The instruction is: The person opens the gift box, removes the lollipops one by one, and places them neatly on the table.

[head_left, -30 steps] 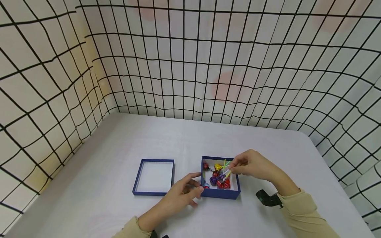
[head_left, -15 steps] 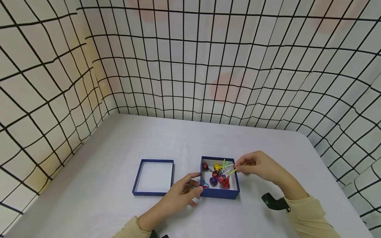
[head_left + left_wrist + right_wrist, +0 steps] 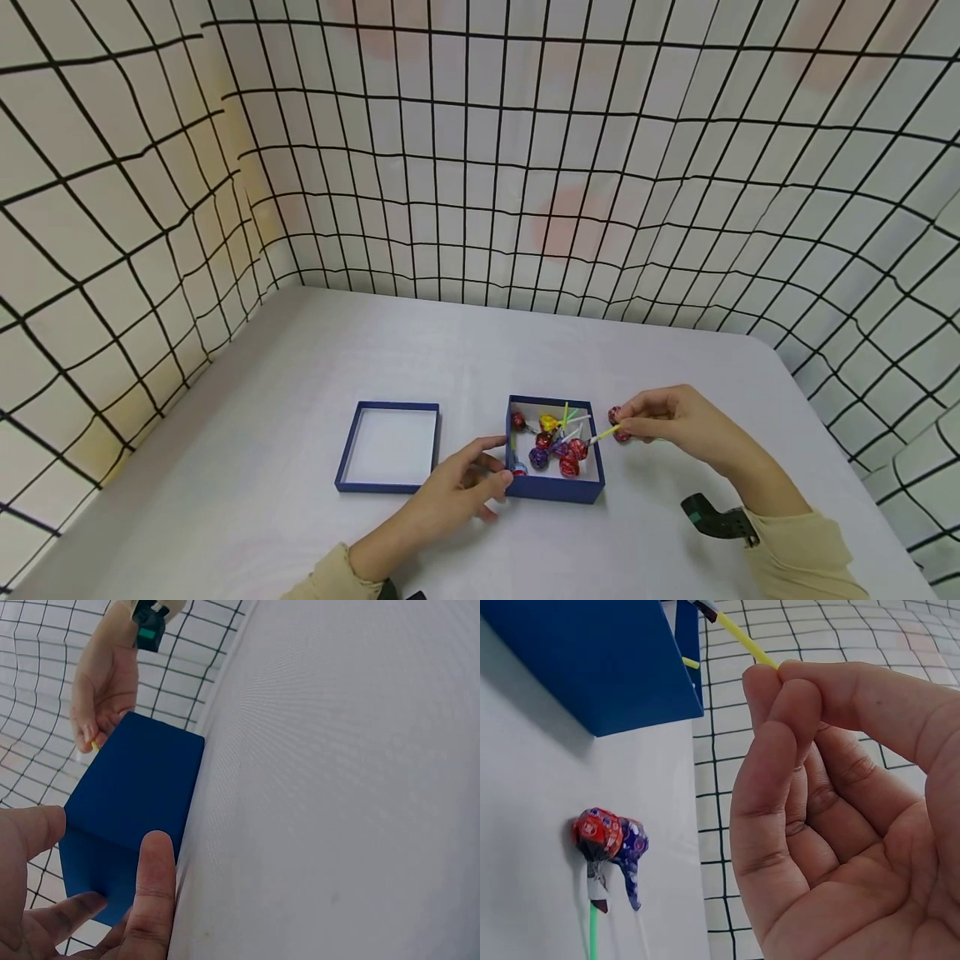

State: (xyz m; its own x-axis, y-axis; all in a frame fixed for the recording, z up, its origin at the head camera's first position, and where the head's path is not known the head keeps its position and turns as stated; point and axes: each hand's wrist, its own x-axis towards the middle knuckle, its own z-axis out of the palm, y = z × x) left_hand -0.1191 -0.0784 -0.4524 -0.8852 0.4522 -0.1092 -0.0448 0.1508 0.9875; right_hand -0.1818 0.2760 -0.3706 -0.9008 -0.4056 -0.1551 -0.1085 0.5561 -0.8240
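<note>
My right hand (image 3: 671,421) pinches the yellow stick (image 3: 742,637) of a lollipop (image 3: 578,450) between thumb and fingertips. Its red wrapped head overlaps the right wall of a blue box (image 3: 555,489). Several more lollipops lie inside, with red, purple and yellow wrappers (image 3: 549,422). My left hand (image 3: 456,487) is at the box's left side, fingertips against the blue outer wall (image 3: 142,780), fingers slightly bent. Beneath the right hand, on the table, lie a red lollipop (image 3: 598,834) with a green stick and a purple lollipop (image 3: 634,841) with a pale stick.
A blue-rimmed box lid (image 3: 387,489), white inside, lies upturned to the left of the box on the white table (image 3: 420,342). White walls with a black grid (image 3: 480,150) stand behind and at both sides.
My right hand has moved right, drawing the yellow-stick lollipop toward the box's right wall. Lollipops on the table beneath this hand have come into view. The left hand stays against the box.
</note>
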